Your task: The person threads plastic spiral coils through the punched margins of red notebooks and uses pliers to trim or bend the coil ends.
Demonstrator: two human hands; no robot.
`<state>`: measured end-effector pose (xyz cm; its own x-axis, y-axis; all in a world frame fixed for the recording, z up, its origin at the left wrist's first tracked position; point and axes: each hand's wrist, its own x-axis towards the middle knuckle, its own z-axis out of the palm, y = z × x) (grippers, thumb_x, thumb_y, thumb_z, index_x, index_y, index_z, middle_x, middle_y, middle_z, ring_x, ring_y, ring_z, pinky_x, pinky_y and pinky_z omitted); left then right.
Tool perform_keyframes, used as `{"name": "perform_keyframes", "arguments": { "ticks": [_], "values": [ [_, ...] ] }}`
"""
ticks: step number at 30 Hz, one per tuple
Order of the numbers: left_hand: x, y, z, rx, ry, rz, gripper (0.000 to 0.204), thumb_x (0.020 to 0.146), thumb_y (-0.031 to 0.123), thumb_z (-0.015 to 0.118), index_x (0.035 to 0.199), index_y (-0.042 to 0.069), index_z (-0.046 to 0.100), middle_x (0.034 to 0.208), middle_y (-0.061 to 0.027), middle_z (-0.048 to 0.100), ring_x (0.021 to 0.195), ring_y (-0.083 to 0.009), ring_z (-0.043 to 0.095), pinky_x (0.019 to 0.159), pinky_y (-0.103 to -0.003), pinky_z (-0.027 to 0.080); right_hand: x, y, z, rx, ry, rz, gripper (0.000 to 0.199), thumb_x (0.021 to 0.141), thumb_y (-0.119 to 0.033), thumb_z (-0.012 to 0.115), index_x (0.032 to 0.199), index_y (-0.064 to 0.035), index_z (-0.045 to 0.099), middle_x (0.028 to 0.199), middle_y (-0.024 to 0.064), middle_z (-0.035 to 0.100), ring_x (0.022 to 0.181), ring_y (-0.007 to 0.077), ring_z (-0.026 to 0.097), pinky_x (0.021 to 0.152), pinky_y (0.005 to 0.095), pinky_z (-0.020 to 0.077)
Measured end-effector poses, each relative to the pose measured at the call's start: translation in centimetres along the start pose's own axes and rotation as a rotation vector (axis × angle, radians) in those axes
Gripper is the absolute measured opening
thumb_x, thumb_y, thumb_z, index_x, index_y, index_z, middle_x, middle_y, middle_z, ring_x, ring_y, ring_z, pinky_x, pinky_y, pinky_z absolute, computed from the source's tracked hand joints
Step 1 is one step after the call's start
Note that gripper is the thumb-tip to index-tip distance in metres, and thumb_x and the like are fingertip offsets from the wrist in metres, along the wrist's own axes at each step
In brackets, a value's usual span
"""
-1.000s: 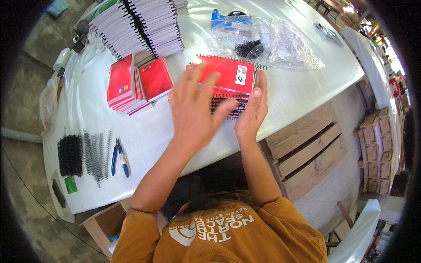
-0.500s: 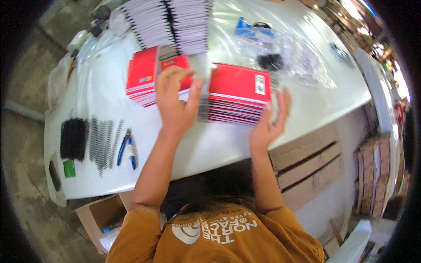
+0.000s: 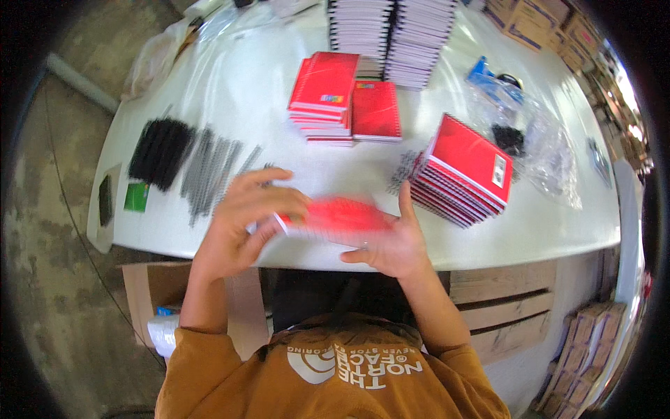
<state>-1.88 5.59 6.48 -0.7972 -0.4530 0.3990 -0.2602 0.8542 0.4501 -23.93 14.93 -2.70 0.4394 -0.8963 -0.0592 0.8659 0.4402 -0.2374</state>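
A red notebook [image 3: 342, 216], smeared by motion, is held tilted above the near edge of the table. My left hand [image 3: 244, 223] pinches its left end between thumb and fingers. Around its right end curves my right hand [image 3: 398, 244], one finger pointing up and another stretched left beneath the cover; the remaining fingers are partly hidden. To the right stands a stack of red spiral notebooks [image 3: 466, 160]. Further off lies a second pile of red notebooks [image 3: 324, 84], with a red notebook [image 3: 377, 112] beside it.
Left on the white table [image 3: 279, 244] lie black binding coils [image 3: 160, 153], grey coils [image 3: 209, 171] and a green card [image 3: 137, 197]. Tall stacks of spiral-bound pages [image 3: 419, 42] stand at the back. Clear plastic bags [image 3: 548, 153] lie right. An open cardboard box [image 3: 160, 279] sits below.
Both hands came toward the table's near edge, and a red notebook is now between them. The view has shifted left, so things on the table appear further right. The pliers are now out of sight.
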Motion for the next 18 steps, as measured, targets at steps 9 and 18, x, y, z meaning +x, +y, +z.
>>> {"name": "perform_keyframes", "arguments": {
  "ticks": [9,18],
  "values": [
    [-4.0,-9.6,3.4,0.407,0.139,-0.770,0.027,0.081,0.016,0.060,0.105,0.002,0.060,0.096,-0.0133,0.061,0.089,-0.0285,0.059,0.077,-0.036,0.045,-1.7,-2.0,0.9,-1.691,0.392,-0.464,0.019,0.087,-0.002,0.052,0.102,-0.0011,0.064,0.111,0.0095,0.063,0.103,0.0186,0.059,0.088,0.0289,0.0436],
    [-1.6,-5.4,3.6,-0.118,0.149,-0.747,0.037,0.092,0.029,0.049,0.116,0.000,0.047,0.099,-0.0190,0.060,0.088,-0.0294,0.059,0.078,-0.037,0.044,-1.8,-0.1,-4.0,-1.139,0.285,-0.745,0.047,0.081,0.005,0.059,0.122,-0.0030,0.038,0.112,0.0186,0.061,0.105,0.0186,0.057,0.088,0.0279,0.0428]
  ]
}}
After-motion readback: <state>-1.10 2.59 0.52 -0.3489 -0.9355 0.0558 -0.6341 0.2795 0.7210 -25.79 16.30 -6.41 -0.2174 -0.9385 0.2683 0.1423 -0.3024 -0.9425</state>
